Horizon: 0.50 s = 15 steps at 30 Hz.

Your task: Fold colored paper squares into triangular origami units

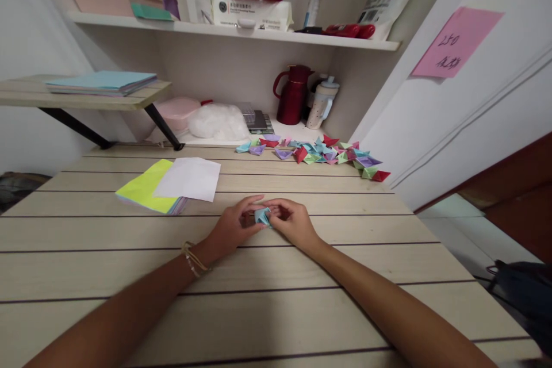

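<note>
Pinching a small light-blue folded paper piece [261, 216] between left hand [235, 224] and right hand [294, 223], low over the bench [302, 310], near its middle. Both hands closed on it at the fingertips, 1 from each side, knuckles almost meeting. Hard to tell whether resting on the wood or held just above it. Thin bracelet [192, 259] on the left wrist.

Behind and to the left, lying flat: a stack of coloured sheets [144, 188], yellow on top, with 1 white sheet [190, 179] partly across it. Farther back toward the wall, strewn in a loose line: a heap of folded pieces [319, 152] in red, purple, green and blue. Beyond those, in the corner, a red jug [293, 95] beside a spotted cup [322, 104].

Likely trouble: too hard a squeeze, and creased in the wrong place or torn at a corner, being so small and thin. Too light a pinch on 1 side, and apt to spring open or slip down onto the bench. Mostly hidden under the fingers, so easy to misjudge a fold line.
</note>
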Motion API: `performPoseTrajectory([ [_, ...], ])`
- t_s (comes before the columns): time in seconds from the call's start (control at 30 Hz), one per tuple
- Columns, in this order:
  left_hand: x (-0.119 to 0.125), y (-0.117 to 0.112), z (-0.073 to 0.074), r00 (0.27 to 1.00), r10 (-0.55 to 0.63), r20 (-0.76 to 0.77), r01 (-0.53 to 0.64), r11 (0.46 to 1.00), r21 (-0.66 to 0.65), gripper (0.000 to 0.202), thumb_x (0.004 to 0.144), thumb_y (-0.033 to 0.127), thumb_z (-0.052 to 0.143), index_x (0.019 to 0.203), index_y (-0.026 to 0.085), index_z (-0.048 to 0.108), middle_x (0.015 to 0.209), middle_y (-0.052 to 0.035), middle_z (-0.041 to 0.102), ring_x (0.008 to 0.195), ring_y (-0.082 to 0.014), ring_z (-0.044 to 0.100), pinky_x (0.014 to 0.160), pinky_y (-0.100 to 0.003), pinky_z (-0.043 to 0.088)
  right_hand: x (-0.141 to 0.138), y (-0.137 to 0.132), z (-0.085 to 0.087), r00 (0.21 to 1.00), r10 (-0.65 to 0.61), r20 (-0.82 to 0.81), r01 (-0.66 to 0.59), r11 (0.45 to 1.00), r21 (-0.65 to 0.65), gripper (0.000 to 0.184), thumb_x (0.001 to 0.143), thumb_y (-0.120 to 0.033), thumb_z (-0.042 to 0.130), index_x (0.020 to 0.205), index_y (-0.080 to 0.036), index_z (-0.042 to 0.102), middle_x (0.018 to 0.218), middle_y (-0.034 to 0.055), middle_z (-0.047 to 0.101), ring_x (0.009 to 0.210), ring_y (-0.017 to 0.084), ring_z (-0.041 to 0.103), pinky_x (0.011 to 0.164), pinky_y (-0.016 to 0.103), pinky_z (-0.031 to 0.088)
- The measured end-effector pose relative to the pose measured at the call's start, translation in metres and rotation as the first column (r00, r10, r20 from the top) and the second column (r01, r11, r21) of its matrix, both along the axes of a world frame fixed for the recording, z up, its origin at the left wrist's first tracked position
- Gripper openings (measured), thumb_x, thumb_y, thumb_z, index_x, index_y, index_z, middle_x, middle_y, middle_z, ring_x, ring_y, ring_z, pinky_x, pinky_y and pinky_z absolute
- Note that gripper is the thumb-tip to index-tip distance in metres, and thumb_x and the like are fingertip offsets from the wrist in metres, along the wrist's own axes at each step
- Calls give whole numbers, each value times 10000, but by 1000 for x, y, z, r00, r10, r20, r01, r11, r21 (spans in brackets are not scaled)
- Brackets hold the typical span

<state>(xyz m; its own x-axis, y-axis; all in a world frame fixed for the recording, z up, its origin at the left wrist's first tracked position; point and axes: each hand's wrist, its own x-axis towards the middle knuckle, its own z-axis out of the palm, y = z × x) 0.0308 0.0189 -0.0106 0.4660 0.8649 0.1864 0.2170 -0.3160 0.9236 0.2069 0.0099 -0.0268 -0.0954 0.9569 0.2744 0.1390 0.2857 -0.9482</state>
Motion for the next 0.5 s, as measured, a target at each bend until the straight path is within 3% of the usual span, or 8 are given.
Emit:
performPoseTrajectory([
  [0.17, 3, 3, -3, 995, -31, 99, 36, 998, -47, 513, 719, 216, 624, 1202, 166, 462, 1062, -85, 641, 891, -173, 613, 780, -279, 476, 0, 0, 2, 995, -90, -46, 88, 995, -48, 190, 700, -277, 633, 840, -158, 677, 718, 49, 684, 618, 156, 621, 585, 260, 512],
  [0.3, 4, 7, -7, 997, -57, 47, 59, 997, -49, 261, 772, 217, 543, 1009, 137, 620, 903, -65, 675, 800, -166, 610, 731, -260, 467, -1, 0, 1, 989, -116, -90, 107, 989, -99, 188, 695, -302, 642, 803, -148, 655, 665, 38, 670, 554, 136, 602, 522, 232, 487],
  [0.5, 4, 7, -6, 1000, 20, -23, -21, 1000, -12, 235, 778, 237, 521, 945, 159, 667, 791, -31, 675, 739, -166, 596, 678, -239, 460, -7, -3, 1, 989, -121, -81, 116, 991, -61, 162, 692, -291, 651, 779, -155, 635, 666, 41, 679, 582, 156, 638, 540, 244, 517],
])
